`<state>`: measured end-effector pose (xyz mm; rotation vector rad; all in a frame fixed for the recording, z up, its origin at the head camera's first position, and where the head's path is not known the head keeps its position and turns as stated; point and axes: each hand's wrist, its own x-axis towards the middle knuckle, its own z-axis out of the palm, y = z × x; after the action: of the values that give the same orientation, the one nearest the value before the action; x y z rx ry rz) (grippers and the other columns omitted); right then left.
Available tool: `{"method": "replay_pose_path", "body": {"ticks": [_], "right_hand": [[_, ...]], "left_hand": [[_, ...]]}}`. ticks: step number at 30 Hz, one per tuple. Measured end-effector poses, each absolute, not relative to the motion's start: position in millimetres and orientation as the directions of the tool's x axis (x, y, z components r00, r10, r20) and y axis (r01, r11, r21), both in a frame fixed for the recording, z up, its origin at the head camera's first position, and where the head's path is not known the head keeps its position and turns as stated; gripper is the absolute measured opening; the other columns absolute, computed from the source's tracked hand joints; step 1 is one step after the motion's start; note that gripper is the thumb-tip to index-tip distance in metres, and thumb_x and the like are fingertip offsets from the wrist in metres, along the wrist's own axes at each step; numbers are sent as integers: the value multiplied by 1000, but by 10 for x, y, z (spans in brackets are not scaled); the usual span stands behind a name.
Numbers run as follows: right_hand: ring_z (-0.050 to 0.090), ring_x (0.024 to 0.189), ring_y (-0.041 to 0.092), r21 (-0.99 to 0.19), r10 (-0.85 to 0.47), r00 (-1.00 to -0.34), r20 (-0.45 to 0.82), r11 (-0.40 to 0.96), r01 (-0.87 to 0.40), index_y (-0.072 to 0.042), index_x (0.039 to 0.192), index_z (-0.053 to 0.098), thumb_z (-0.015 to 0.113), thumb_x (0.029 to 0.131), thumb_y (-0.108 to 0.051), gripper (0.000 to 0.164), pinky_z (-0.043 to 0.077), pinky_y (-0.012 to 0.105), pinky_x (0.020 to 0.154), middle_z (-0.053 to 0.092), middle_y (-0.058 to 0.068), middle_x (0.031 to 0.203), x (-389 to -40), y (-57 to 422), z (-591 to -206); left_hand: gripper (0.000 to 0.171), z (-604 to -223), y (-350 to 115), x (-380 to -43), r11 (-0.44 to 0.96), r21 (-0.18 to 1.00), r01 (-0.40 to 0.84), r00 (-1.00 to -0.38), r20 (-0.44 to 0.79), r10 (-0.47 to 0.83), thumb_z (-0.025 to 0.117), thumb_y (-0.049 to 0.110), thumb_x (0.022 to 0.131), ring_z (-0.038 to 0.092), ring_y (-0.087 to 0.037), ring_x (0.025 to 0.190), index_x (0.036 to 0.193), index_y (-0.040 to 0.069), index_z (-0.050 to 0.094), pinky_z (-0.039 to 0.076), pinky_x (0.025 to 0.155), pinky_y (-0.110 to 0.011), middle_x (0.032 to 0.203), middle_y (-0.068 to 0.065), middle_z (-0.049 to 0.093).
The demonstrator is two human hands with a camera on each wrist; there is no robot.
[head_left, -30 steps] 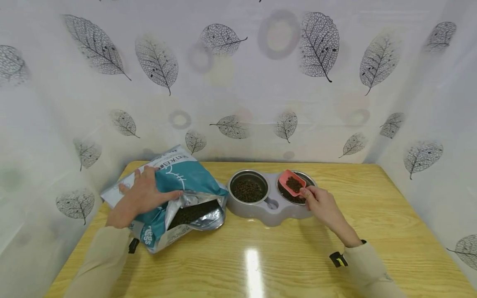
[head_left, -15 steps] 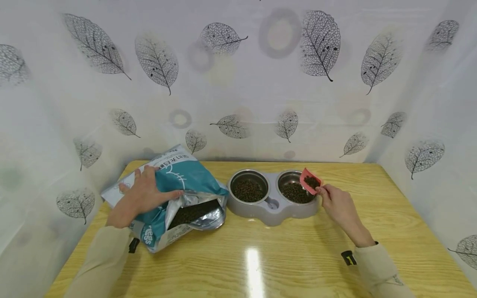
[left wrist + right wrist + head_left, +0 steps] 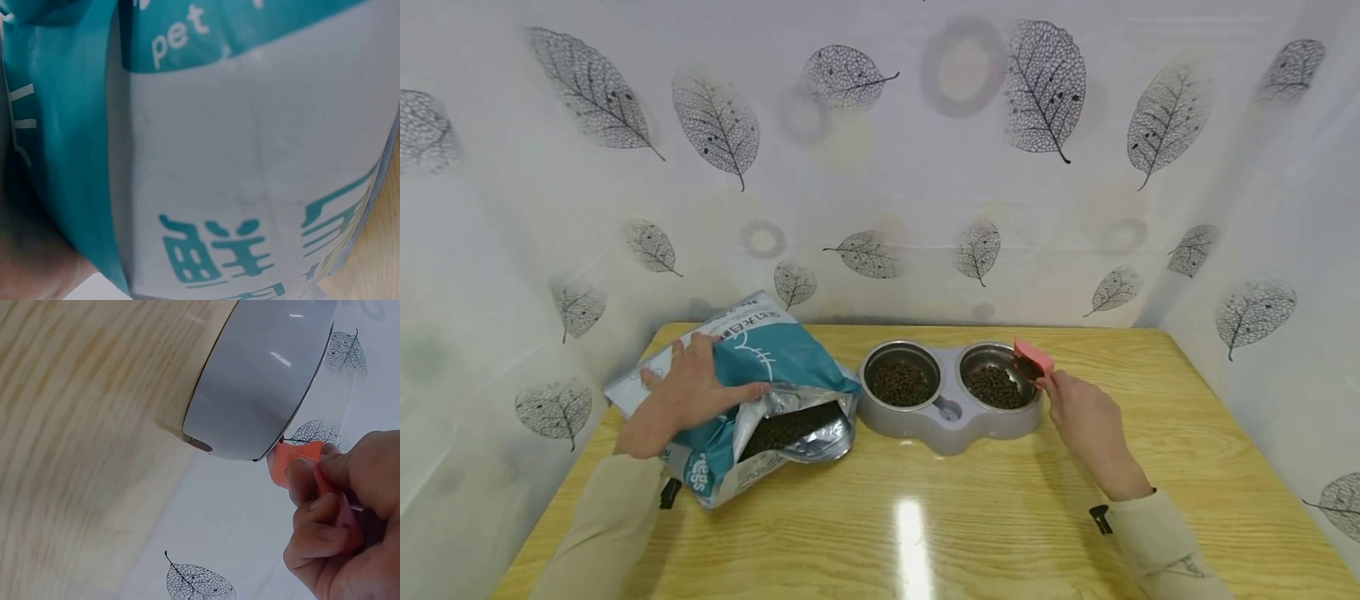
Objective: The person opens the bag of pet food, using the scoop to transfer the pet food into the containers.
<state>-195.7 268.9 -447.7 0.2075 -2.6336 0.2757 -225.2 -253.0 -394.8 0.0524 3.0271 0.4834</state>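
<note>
Two hands, a bag and a double feeding stand on a table (image 3: 850,533). The left hand (image 3: 688,396), fingers spread wide, lies on the bag (image 3: 790,346), its thumb stretched along the folded-back flap; the pressure presumably steadies the slumped bag, whose mouth faces the near right, with pellets (image 3: 784,433) visible inside. The right hand (image 3: 1090,421) pinches the handle of a pink scoop (image 3: 1037,355) with thumb and curled fingers. The scoop is at the far right edge of the right bowl (image 3: 987,355), tilted with its hollow toward it, an angle that would probably send its load inside rather than onto the table; whether it touches the rim cannot be told. The grey stand (image 3: 917,427) seems meant to hold the right bowl and the left bowl (image 3: 901,354) firmly side by side, near the bag. Counted: one bag, one scoop, one stand, two metal bowls, each partly filled, and two hands; the pellets are too small and too many to count
</note>
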Motion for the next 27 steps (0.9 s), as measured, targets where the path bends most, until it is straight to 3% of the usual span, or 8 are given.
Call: {"method": "replay_pose_path", "body": {"ticks": [6, 15, 22, 27], "right_hand": [[32, 40, 15, -90, -122, -822, 557, 975, -205, -4, 70, 50, 63, 90, -17, 27, 21, 25, 35, 39, 4, 50, -1948, 2685, -4495], [32, 42, 14, -40, -158, -751, 641, 970, -238, -2, 78, 59, 70, 84, -13, 17, 22, 25, 33, 42, 5, 54, -1939, 2670, -4505], [32, 42, 15, 12, -186, -744, 642, 972, -233, -4, 78, 59, 71, 83, -13, 16, 20, 25, 32, 41, 5, 55, -1929, 2663, -4517], [39, 44, 15, -122, -150, -779, 609, 953, -278, -3, 78, 61, 67, 87, -13, 14, 28, 27, 36, 48, 5, 56, -1915, 2624, -4501]], "left_hand": [[124, -3960, -2537, -2266, 949, 313, 26, -997, -65, 49, 50, 89, 63, 3, -55, 138, 144, 0, 18, 0, 80, -88, 145, -29, 24], [126, -3946, -2527, -2267, 952, 305, 24, -996, -76, 49, 48, 90, 63, 3, -54, 138, 144, -1, 16, -1, 82, -87, 146, -29, 22], [126, -3957, -2530, -2264, 951, 309, 19, -995, -84, 47, 48, 90, 63, 1, -54, 139, 145, 0, 16, -1, 81, -88, 147, -29, 21], [126, -3957, -2536, -2264, 951, 309, 19, -996, -77, 45, 49, 89, 63, 1, -54, 139, 145, 0, 16, -1, 81, -88, 147, -29, 21]]}}
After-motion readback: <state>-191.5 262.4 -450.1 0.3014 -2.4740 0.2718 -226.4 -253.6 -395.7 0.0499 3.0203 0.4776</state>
